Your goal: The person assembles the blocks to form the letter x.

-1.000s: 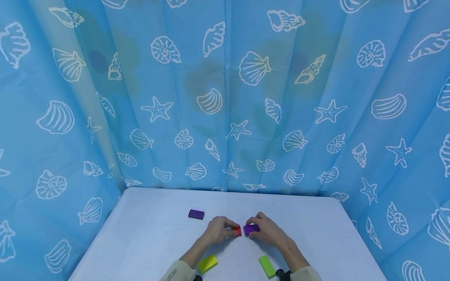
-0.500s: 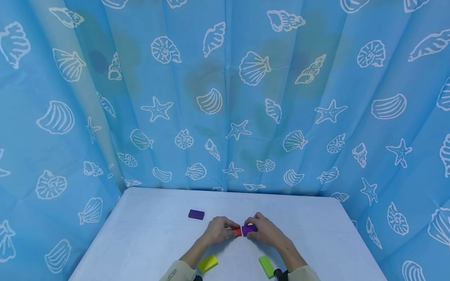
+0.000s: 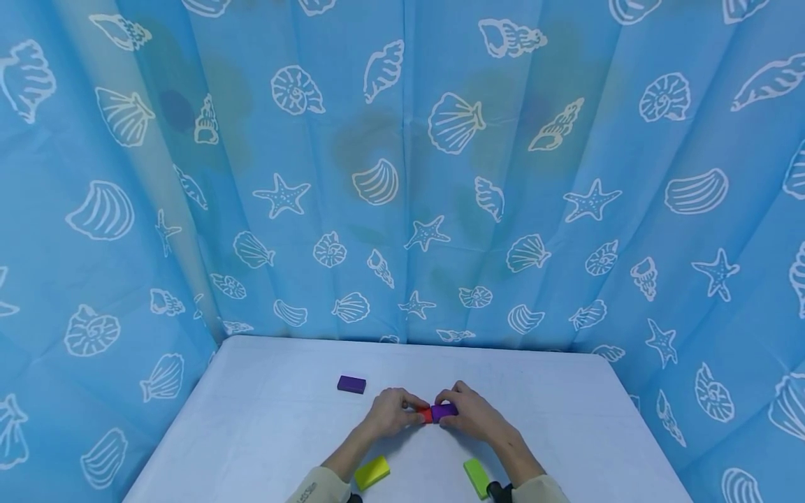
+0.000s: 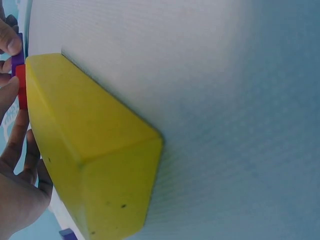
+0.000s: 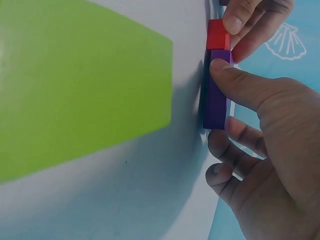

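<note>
Near the middle of the table my left hand (image 3: 390,412) pinches a red block (image 3: 426,415) between thumb and fingers; much of the block is hidden by them. Facing it, my right hand (image 3: 476,413) grips a purple block (image 3: 443,412) in the same way, thumb on the near side. The two blocks meet end to end in a line. In the right wrist view the purple block (image 5: 217,95) is longer to see, and its end sits against the red block (image 5: 218,36). The right hand's lower fingers (image 5: 220,169) curl beside the block's other end.
A second purple block (image 3: 351,384) lies farther back on the left of the white table (image 3: 264,412). Close to the left forearm is a yellow block (image 3: 372,473), and beside the right wrist a lime green block (image 3: 476,478). A blue shell-print curtain (image 3: 402,244) surrounds the table.
My right hand has slid left with the purple block, shutting the small gap to the red block. The left hand and the red block have stayed in place.
</note>
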`<control>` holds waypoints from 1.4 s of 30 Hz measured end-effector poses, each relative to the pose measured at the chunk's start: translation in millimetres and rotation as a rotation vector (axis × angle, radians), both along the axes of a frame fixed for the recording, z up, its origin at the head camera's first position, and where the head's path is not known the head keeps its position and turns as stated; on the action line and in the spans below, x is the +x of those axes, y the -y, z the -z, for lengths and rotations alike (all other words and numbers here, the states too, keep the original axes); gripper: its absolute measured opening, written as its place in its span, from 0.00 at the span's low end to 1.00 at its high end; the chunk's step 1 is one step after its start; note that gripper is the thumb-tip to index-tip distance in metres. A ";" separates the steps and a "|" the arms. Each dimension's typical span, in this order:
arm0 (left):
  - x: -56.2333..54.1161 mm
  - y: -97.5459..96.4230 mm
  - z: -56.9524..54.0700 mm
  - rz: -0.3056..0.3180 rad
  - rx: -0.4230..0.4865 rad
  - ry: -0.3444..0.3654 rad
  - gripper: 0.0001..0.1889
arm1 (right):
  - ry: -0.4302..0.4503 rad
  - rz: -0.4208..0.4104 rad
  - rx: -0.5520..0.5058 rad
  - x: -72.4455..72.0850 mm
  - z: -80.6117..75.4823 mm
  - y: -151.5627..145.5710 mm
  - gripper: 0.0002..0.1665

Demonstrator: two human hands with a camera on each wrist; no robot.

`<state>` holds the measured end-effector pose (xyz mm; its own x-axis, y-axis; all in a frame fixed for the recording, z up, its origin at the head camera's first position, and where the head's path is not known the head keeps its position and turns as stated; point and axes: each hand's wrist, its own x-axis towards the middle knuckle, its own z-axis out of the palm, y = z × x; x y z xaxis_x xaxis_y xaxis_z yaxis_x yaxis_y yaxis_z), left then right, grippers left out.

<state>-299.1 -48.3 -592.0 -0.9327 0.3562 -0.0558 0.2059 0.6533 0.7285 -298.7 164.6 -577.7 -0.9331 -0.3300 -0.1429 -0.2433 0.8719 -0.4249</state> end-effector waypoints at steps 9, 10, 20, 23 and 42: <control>0.3 0.2 -0.4 0.002 0.001 -0.004 0.13 | -0.004 -0.005 0.008 -0.1 1.6 1.1 0.19; 0.3 0.1 -0.8 0.002 0.001 -0.005 0.13 | -0.002 -0.003 0.008 -0.2 1.4 1.1 0.19; 0.6 -1.0 -2.1 -0.013 -0.009 0.015 0.13 | 0.004 -0.005 -0.005 -0.1 0.6 1.5 0.20; 0.3 -1.3 -2.0 -0.020 -0.007 0.023 0.13 | 0.003 -0.009 -0.011 -0.2 0.3 1.3 0.20; 0.4 -2.3 -1.6 -0.023 0.002 0.027 0.12 | 0.009 0.004 -0.013 0.1 3.3 1.7 0.21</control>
<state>-298.7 -46.0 -590.4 -0.9388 0.3349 -0.0801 0.1712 0.6558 0.7352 -298.6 162.9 -581.0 -0.9332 -0.3282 -0.1466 -0.2361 0.8672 -0.4384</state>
